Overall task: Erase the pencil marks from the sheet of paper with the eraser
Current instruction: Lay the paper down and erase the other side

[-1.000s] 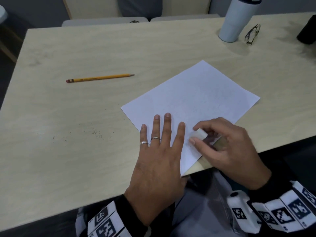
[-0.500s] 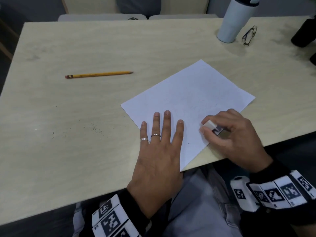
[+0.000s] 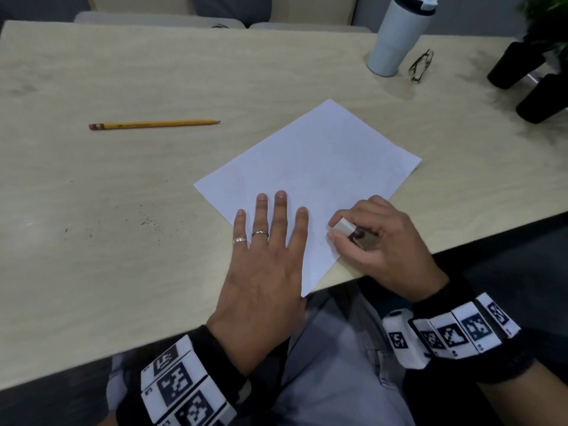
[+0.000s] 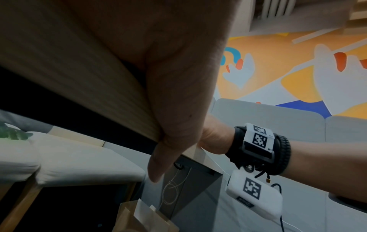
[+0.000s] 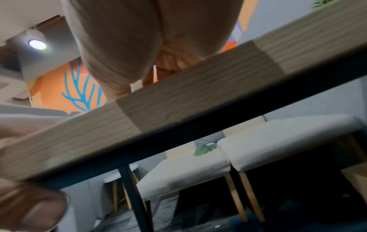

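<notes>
Since half a second earlier, the right hand has slid the eraser a little toward the lower right of the head view, closer to the sheet's near right edge, while the left hand stays flat where it was.

Thumb and fingers of the right hand curl round the eraser and pinch it: a small white block with a dark sleeve at its rear end, its pale end tilted down onto the sheet of paper. In the right wrist view only the heel of that hand and the table's striped, layered edge show, blurred.

Left of it, the left hand lies palm down with straight, spread fingers, holding nothing, its fingertips pressing the sheet's lower part; two thin metal rings sit on two fingers. From the left wrist view, the thumb hangs over the table edge.

The paper is a smooth white rectangle lying turned like a diamond near the table's front edge, at centre frame; any pencil marks on it are too faint to make out.

Farther out on the pale wood-grain table, dark crumbs speckle the lower left. A yellow pencil with a pink end lies at upper left. At upper right stand a smooth pale cylindrical tumbler with thin-framed glasses just beside it, and dark pots at the far right.
</notes>
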Demonstrator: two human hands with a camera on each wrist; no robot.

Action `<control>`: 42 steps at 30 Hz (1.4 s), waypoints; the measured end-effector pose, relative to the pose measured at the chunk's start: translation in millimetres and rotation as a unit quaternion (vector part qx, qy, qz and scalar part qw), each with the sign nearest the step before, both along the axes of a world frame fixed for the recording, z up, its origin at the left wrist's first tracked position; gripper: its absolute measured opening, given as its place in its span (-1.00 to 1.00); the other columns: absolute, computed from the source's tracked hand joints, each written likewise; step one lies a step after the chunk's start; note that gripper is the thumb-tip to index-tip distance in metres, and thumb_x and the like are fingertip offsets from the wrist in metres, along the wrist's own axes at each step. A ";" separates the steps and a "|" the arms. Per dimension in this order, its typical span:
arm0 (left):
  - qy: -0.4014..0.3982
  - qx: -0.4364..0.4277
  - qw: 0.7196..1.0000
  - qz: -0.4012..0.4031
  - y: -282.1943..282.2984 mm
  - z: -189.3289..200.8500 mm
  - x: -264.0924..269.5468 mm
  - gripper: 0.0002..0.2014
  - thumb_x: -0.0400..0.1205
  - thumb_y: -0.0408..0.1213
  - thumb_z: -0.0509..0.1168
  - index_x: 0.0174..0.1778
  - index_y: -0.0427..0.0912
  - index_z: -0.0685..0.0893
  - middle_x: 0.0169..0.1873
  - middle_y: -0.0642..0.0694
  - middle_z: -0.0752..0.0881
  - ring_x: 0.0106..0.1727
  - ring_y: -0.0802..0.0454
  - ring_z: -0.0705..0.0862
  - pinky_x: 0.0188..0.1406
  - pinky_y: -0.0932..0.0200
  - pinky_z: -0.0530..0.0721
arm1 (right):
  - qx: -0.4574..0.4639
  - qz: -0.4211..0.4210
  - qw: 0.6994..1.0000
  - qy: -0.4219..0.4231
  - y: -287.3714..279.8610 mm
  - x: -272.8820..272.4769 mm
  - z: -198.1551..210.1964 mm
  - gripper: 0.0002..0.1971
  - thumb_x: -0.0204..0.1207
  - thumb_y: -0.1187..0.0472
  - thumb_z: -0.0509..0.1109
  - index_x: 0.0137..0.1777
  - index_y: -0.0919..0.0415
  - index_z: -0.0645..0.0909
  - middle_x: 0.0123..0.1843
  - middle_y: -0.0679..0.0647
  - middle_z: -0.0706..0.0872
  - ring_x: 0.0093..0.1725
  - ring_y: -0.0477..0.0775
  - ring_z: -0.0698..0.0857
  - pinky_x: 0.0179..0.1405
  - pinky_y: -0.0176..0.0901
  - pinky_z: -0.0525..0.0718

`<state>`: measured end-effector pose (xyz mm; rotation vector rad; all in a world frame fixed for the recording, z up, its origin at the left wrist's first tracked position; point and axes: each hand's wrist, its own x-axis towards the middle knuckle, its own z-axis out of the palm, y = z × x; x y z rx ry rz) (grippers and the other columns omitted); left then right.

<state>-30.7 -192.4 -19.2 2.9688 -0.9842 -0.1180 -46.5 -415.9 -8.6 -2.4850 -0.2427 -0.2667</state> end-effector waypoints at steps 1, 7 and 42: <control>0.001 0.002 1.000 -0.003 0.2 -0.1 0.1 0.22 0.58 0.34 0.31 0.84 -0.24 -0.32 0.77 -0.46 -0.42 0.80 -0.50 -0.39 0.74 -0.53 -0.16 | 0.000 -0.016 1.000 0.003 -6.1 2.0 0.2 -0.93 0.64 0.08 0.56 0.05 0.01 0.84 -0.25 -0.07 0.66 -0.10 0.12 0.60 -0.09 0.08 0.62; 0.031 -0.039 0.999 0.002 3.4 1.7 2.0 0.16 0.57 0.60 0.03 0.89 -0.15 -0.11 0.84 -0.35 -0.24 0.84 -0.37 -0.31 0.78 -0.47 -0.10 | 0.016 -0.039 0.999 -0.015 -15.0 4.6 -2.4 -0.95 0.64 0.11 0.55 0.03 0.01 0.82 -0.23 0.02 0.70 -0.08 0.16 0.62 -0.05 0.12 0.61; 0.027 -0.106 0.994 0.017 5.6 -11.0 15.9 -0.25 0.75 0.49 -0.25 0.86 0.30 -0.01 0.87 -0.06 -0.19 0.87 -0.12 -0.30 0.83 -0.22 -0.26 | 0.003 -0.067 0.998 -0.006 -3.7 15.2 3.2 -0.93 0.61 0.02 0.56 -0.04 -0.04 0.84 -0.29 -0.12 0.68 -0.12 0.04 0.58 -0.11 0.13 0.63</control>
